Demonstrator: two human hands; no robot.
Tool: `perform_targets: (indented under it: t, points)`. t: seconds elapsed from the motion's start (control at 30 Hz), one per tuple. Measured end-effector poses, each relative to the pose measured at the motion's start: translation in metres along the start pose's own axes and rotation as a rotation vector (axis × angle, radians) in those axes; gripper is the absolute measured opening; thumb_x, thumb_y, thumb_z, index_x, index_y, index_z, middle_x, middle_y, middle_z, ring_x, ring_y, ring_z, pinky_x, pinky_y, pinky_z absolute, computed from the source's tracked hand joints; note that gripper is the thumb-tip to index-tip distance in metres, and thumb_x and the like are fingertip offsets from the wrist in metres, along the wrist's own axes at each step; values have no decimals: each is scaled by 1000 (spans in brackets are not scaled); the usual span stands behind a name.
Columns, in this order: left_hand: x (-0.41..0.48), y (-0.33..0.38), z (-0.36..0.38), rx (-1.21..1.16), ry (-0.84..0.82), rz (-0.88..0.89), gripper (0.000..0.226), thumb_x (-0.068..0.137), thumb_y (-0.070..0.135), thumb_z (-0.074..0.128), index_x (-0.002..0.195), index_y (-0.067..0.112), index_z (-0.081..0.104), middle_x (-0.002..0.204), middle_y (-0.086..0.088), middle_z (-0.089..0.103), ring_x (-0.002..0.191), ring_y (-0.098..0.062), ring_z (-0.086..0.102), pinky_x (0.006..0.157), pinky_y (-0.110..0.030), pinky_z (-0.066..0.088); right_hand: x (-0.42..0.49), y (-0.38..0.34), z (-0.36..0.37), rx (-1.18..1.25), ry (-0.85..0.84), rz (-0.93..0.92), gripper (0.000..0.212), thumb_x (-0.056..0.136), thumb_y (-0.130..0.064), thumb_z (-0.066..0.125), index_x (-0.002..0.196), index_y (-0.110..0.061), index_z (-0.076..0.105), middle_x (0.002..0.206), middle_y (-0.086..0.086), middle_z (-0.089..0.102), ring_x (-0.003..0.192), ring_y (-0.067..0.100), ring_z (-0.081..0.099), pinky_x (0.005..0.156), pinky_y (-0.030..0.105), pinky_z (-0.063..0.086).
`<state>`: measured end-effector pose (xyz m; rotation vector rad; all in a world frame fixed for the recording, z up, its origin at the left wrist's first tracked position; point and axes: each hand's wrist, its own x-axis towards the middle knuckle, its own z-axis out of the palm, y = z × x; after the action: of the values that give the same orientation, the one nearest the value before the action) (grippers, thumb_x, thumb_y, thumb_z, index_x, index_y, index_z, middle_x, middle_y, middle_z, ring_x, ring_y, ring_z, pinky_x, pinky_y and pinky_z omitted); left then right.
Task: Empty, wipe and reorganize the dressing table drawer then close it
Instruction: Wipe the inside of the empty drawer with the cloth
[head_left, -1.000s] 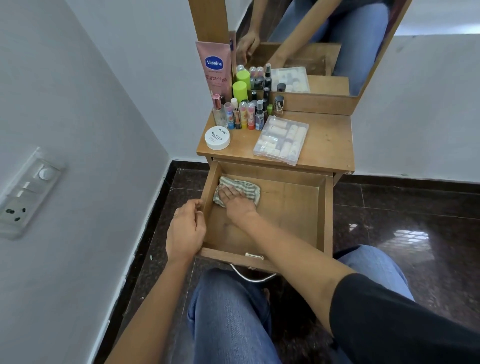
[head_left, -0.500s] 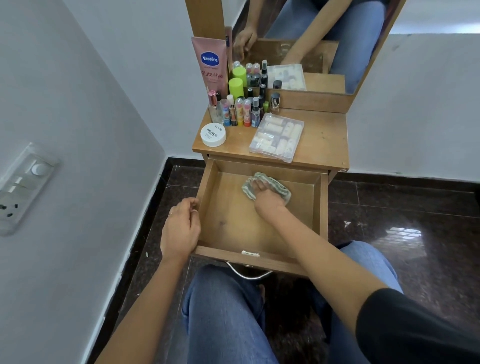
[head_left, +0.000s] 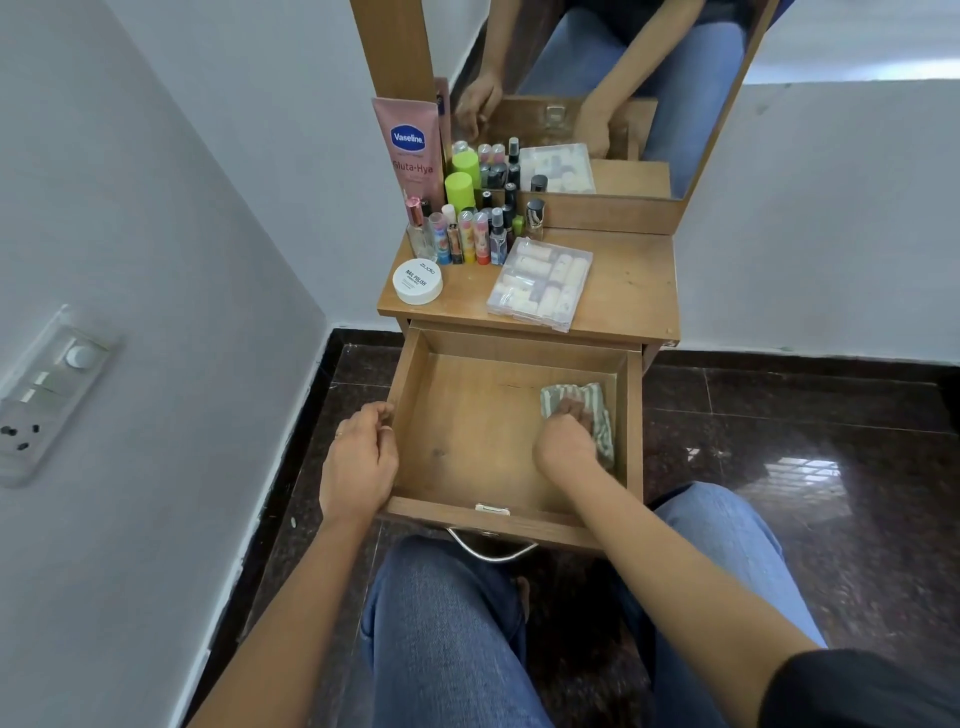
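**Q:** Head view. What does each grip hold, and why?

**A:** The right hand (head_left: 566, 441) has its grip closed on a striped cloth (head_left: 600, 415), with the fingers curled into the folds and pressing it onto the floor of the drawer (head_left: 441, 512). The cloth lies under and just beyond the grip, close against the drawer's right wall. The left hand (head_left: 358, 462) has its grip curled over the rim of the left wall, probably to steady the drawer against the wiping stroke.

**Q:** Where is the drawer, and what stage is this?

**A:** It stands pulled out between the two grips, with its handle (head_left: 491, 551) on the near side of both. It holds nothing but the cloth, so emptying looks done and wiping is in hand. A dark smudge nearer the left grip seems not yet wiped.

**Q:** And the contents?

**A:** They stand beyond both grips, on the worktop (head_left: 628, 280). There is a pink tube (head_left: 410, 150) leaning at the mirror (head_left: 597, 78) frame, a cluster of small bottles (head_left: 467, 234), a white jar (head_left: 418, 280) and a clear box (head_left: 540, 283). They stand well apart from the wiping, presumably awaiting return.

**Q:** Surface and room?

**A:** The wood is bare, matte and lightly marked. The table sits in a corner of white wall (head_left: 156, 208), and a switch plate (head_left: 47, 395) is well to the left of the left grip. The floor (head_left: 779, 441) is dark polished stone showing a bright reflection.
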<state>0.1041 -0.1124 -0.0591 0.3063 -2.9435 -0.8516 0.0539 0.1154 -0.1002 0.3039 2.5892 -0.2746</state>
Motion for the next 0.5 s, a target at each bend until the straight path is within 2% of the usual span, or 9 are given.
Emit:
perform_targets:
  t: [0.07,0.17,0.2,0.23,0.27,0.3,0.33,0.43,0.5]
  points:
    - [0,0,1,16,-7,24,34,98,13,45,130,13,57,121,-5,65,114,-22,56,86,-40,50,-6,-9,9,7,-26,-49,66,94,6,25,146,5,-16,157,18,-16,146,32,-11,118,40,5]
    - [-1,0,2,69,-31,86,34,97,13,47,130,12,56,121,-6,65,112,-24,57,85,-41,51,-11,-15,8,82,-74,-101,68,93,4,29,146,5,-14,158,19,-13,147,32,-8,118,38,7]
    - [0,1,2,90,-39,117,33,97,13,48,128,11,57,120,-7,66,112,-24,57,85,-42,51,-13,-12,4,134,-79,-135,70,93,3,31,148,3,-12,158,20,-5,147,32,2,117,36,13]
    - [0,2,2,112,-45,149,32,96,13,49,127,10,58,121,-7,66,112,-25,57,87,-43,51,-16,-5,-1,210,-75,-183,72,92,3,34,150,0,-9,157,21,11,144,31,22,113,34,25]
    - [0,3,3,137,-46,179,31,96,13,51,125,9,58,122,-7,66,112,-27,57,89,-44,50,-21,4,-6,301,-58,-234,73,92,4,38,152,-5,-1,150,20,31,129,29,46,102,31,39]
    - [1,3,3,161,-46,206,30,96,14,53,124,9,59,123,-7,65,113,-28,57,91,-45,48,-26,16,-12,379,-13,-291,71,91,5,42,153,-10,11,141,18,46,108,24,61,90,27,48]
    - [2,4,3,185,-48,231,29,96,15,54,124,8,59,124,-8,65,114,-29,58,92,-45,47,-30,29,-16,434,94,-348,67,89,5,45,150,-13,24,134,14,54,96,20,65,84,25,52]
    - [5,7,4,245,-72,287,32,95,18,58,126,9,58,126,-8,64,116,-30,58,94,-45,48,-34,69,-19,608,533,-400,49,88,3,48,135,-10,52,132,7,59,115,18,59,102,26,43]
    - [7,18,8,264,-97,333,35,95,22,59,127,9,58,127,-9,63,117,-29,58,97,-43,46,-31,88,-20,749,693,-306,43,87,3,48,128,-7,57,125,7,61,116,18,55,103,28,41]
